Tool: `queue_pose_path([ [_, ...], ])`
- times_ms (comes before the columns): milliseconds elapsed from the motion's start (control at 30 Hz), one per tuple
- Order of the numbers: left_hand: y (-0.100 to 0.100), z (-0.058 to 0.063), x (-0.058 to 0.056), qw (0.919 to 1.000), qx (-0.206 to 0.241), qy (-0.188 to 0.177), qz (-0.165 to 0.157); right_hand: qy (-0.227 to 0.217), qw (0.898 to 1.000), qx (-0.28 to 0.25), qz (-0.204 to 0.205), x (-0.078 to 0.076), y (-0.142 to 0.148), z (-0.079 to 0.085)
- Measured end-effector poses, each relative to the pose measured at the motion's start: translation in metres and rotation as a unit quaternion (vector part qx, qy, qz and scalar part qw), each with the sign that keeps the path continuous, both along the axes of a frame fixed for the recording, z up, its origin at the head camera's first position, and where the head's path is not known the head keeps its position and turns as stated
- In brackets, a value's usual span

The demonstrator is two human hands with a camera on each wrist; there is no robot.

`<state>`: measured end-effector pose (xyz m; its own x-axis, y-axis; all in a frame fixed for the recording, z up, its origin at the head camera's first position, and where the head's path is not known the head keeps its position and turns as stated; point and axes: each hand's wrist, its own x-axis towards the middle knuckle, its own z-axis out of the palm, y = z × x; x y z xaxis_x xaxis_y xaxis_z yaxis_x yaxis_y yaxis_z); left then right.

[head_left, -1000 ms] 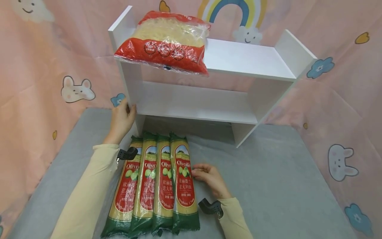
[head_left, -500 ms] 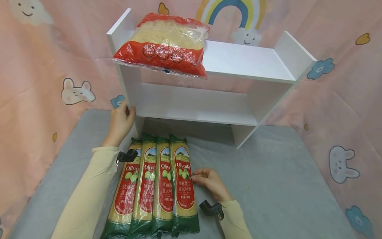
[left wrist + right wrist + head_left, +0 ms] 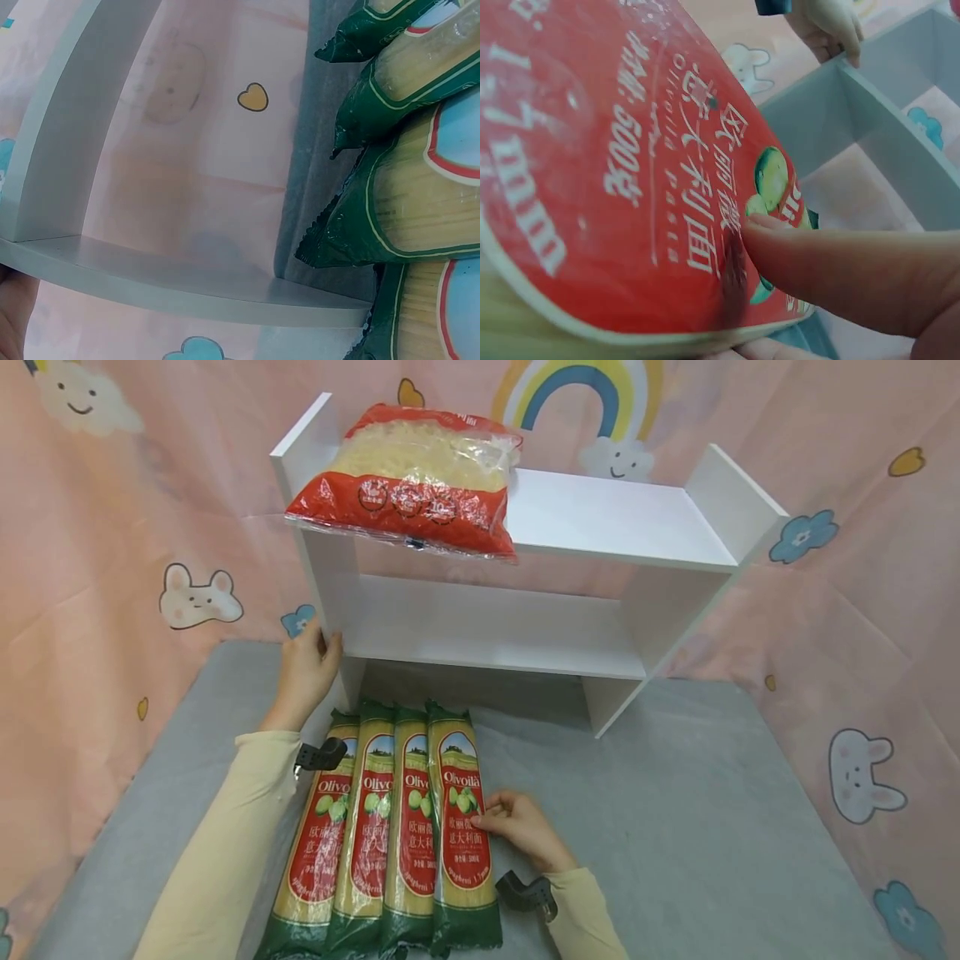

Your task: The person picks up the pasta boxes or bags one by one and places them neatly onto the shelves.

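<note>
Several spaghetti packets with green ends and red labels lie side by side on the grey cloth. My right hand (image 3: 525, 831) is at the edge of the rightmost spaghetti packet (image 3: 465, 860). In the right wrist view its thumb (image 3: 832, 262) presses on the red label, with fingers partly hidden under the packet's edge. My left hand (image 3: 303, 672) grips the left side panel of the white shelf (image 3: 495, 622), thumb at the front edge. Only a bit of that hand shows at the left wrist view's lower left corner.
A red and clear bag of pale pasta (image 3: 420, 468) lies on the top board's left part, its front hanging over the edge. Grey cloth (image 3: 690, 827) spreads right of the packets. A pink printed curtain (image 3: 112, 527) stands behind and at both sides.
My right thumb has moved left from the packet's edge onto its red label. The left hand keeps its grip on the shelf panel. The head view has shifted slightly.
</note>
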<state>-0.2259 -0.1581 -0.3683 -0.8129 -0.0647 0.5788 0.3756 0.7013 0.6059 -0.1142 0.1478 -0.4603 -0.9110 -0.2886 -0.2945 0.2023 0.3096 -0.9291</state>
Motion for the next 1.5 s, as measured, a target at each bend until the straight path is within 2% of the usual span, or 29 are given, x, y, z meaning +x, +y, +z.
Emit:
queue_pose_path([
  [167,0.0014,-0.0002,-0.0015,1.0,0.001,0.005,-0.002,0.008,0.998,0.058,-0.015,0.004,-0.0059,0.004],
  [300,0.0017,-0.001,-0.002,0.9999,0.004,0.011,-0.003,0.004,0.998,0.066,-0.025,0.0055,-0.007,0.0052],
  [633,-0.0005,0.001,-0.0002,0.9999,0.007,0.012,-0.002,-0.041,0.998,-0.035,-0.028,0.0007,-0.0058,-0.0006],
  [900,-0.0014,-0.0002,-0.0001,0.9999,0.008,0.007,-0.002,-0.045,0.998,-0.05,0.015,0.0049,-0.0062,0.0024],
  [1167,-0.0007,-0.0013,-0.0002,0.9999,0.016,0.001,-0.005,-0.062,0.995,-0.066,0.036,0.0101,-0.0082,0.0082],
  [1267,-0.0011,-0.0017,-0.0004,0.9998,0.018,-0.001,-0.003,-0.075,0.993,-0.084,0.028,0.0098,-0.0079,0.0071],
  [1500,-0.001,-0.003,-0.0016,0.9999,0.01,0.001,-0.002,-0.109,0.984,-0.139,-0.029,0.0088,-0.008,0.0001],
])
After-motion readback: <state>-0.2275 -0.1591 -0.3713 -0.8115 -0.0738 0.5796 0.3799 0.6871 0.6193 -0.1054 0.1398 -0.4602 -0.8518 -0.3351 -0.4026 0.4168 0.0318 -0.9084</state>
